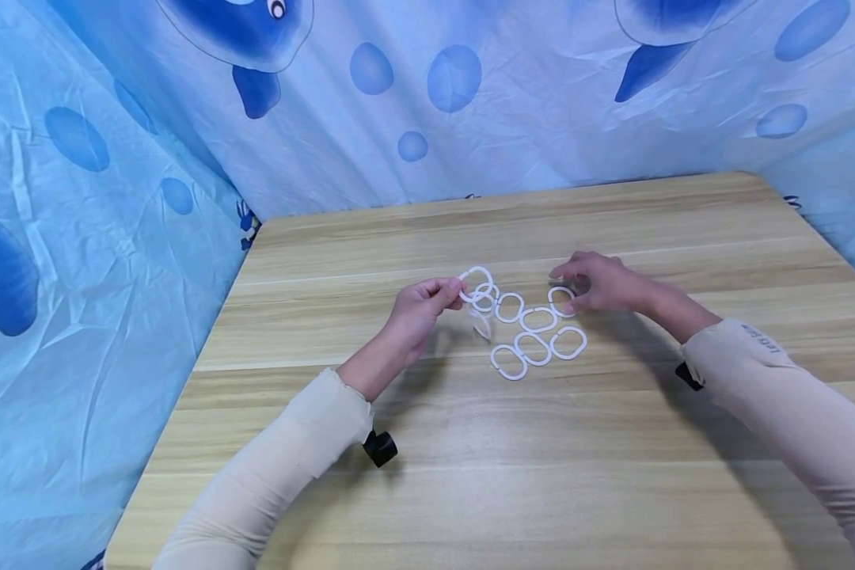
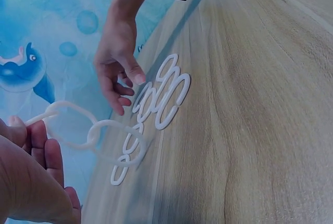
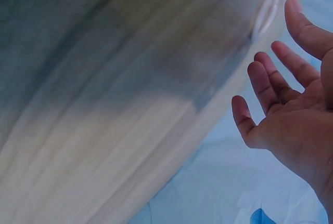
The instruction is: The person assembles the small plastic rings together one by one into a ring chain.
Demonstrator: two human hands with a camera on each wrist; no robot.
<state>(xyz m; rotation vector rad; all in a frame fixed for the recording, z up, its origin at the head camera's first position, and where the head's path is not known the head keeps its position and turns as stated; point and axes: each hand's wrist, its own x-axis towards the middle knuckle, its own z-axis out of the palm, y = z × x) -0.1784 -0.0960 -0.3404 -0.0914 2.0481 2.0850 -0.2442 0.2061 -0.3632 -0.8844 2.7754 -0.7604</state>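
Note:
My left hand point(image 1: 422, 310) pinches a white oval plastic ring point(image 1: 480, 267) between thumb and fingers, raised off the table. More rings are linked to it and dangle, as the left wrist view shows with a hanging ring point(image 2: 95, 135). My right hand point(image 1: 602, 283) hovers beside the rightmost ring point(image 1: 550, 301) of the upper row, fingers spread and loosely bent; the right wrist view shows nothing in its grasp. Several more white rings lie flat on the table in two rows, the lower row's middle ring point(image 1: 533, 365) among them. Small gaps show in some of the rings.
The wood-grain table point(image 1: 470, 475) spreads out around the rings. A blue sea-patterned curtain point(image 1: 356, 150) hangs along its back and left edges. Black wrist cameras show below the sleeves, such as the left camera point(image 1: 381, 449).

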